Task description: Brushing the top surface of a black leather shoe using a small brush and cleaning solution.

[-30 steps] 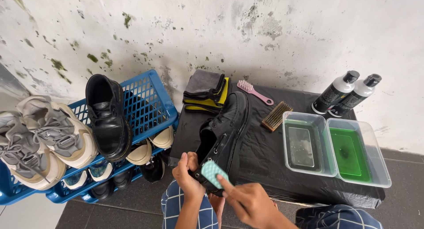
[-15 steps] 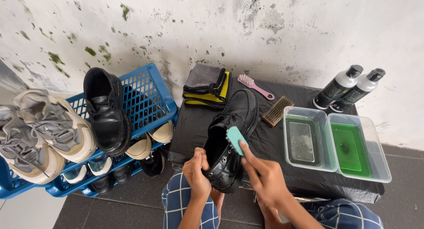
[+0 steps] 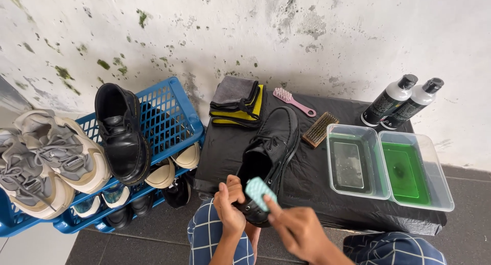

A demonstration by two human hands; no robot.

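We see our left hand (image 3: 230,210) curled around the heel of the black shoe (image 3: 268,160) on the black-covered table (image 3: 317,178), our right hand (image 3: 296,229) pinching a teal sponge (image 3: 260,192), seemingly touching the heel.

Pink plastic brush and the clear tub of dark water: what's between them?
A wooden bristle brush lies between the pink brush and the tub, head view.

Bright, even daylight all over, soft, probably from above. Only faint shadows behind the shoe (image 3: 271,152) past the grip and under the bottles (image 3: 404,101). Slight glare on the trays (image 3: 442,193) to its right. Sharp overall; hands (image 3: 266,219) a touch soft, edges bend a bit.
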